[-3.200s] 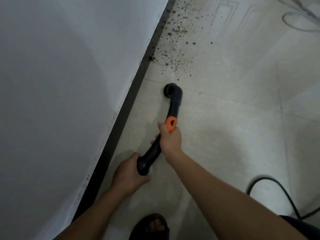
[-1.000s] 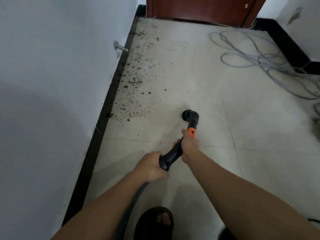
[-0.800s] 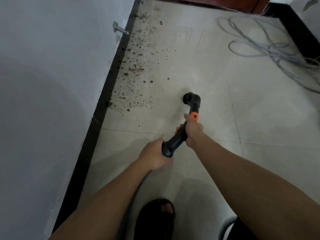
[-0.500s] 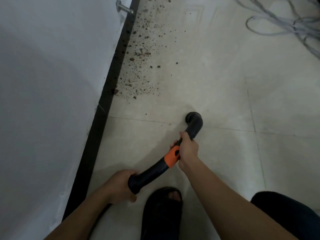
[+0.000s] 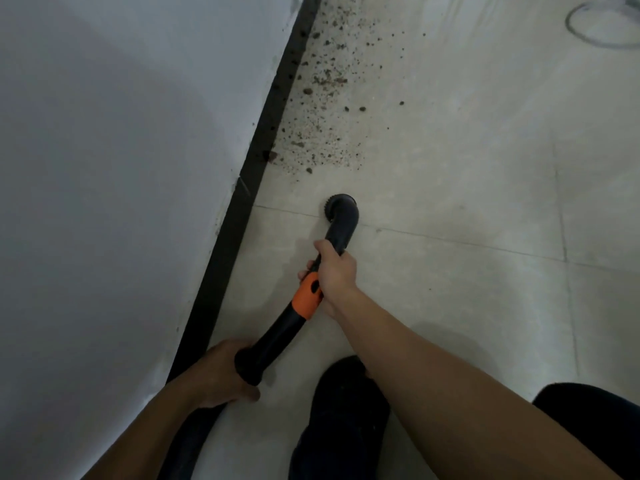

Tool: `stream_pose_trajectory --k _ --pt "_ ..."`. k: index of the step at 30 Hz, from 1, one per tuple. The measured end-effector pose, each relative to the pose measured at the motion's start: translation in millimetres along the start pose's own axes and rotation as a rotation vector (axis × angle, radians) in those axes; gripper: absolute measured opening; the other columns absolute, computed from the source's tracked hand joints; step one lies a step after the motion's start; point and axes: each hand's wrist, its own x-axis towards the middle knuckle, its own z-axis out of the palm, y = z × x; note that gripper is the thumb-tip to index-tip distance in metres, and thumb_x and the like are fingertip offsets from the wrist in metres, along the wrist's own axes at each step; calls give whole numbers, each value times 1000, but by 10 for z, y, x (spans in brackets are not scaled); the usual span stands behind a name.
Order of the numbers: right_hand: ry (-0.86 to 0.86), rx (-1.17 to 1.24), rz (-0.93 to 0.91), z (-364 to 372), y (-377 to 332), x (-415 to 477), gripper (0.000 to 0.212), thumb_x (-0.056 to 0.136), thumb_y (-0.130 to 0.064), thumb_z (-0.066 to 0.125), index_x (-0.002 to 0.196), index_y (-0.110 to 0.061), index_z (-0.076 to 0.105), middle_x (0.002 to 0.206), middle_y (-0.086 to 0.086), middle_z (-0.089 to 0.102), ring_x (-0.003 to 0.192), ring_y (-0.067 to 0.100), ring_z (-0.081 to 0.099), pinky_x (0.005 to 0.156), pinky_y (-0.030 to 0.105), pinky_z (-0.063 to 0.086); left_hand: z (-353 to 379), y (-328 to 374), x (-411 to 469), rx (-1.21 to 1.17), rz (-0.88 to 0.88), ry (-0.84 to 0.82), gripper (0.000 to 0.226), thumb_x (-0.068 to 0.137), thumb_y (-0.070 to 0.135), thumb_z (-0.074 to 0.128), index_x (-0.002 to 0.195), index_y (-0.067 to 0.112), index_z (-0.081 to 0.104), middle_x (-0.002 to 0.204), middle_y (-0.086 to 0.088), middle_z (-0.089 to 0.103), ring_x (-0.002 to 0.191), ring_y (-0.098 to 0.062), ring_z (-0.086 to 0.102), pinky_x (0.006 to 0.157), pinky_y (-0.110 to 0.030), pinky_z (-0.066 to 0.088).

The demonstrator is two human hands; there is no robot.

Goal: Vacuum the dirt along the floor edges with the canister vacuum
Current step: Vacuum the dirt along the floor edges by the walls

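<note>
Standing beside the white wall (image 5: pixel 121 168), which fills the left of my view, I look down at the pale tiled floor (image 5: pixel 467 306) that takes up the rest. Between them runs the black skirting board (image 5: pixel 242 237), from near my feet to the top edge. The dirt (image 5: pixel 322 109) lies ahead of me as a long scatter of brown crumbs and grit against that board, thickest close to it and thinning toward the open floor.

The vacuum pipe (image 5: pixel 277 337) slants from lower left up toward the dirt, and its dark hose (image 5: pixel 187 441) runs back under my left arm. My dark shoe (image 5: pixel 343 410) is planted just right of the pipe's rear end. My left grip (image 5: pixel 221 372) is wrapped round that rear end, where the hose joins. My right grip (image 5: pixel 334 271) is closed round the pipe further up, just above the orange collar (image 5: pixel 306 301).

The round brush head (image 5: pixel 341 207) at the tip appears to rest on the floor at a tile joint (image 5: pixel 450 240). It is near the closest fringe of the dirt but short of it, and apart from the board.

I judge the step in hand to be working the head along the edge, with the patch ahead not yet picked up. The next move calls for pushing the head forward and left into the crumbs, tight against the board. It should stay low and go slowly, so the grit is drawn in and not scattered.
</note>
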Motion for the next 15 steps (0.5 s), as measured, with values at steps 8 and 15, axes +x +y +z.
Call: stream_pose_trajectory --k 8,15 --pt "-51 -25 -19 103 -405 287 18 95 -22 63 98 -8 52 64 9 54 44 20 54 47 29 49 -105 317 216 -28 32 149 48 52 21 82 96 21 63 90 3 65 82 -11 64 72 -32 58" --pt "50 20 -61 -233 -1093 523 19 97 -29 60 100 -11 52 70 8 54 49 19 55 51 30 52 -221 1182 581 -2 179 193 42 47 33 77 83 21 59 83 -2 65 75 -21 66 68 -40 59"
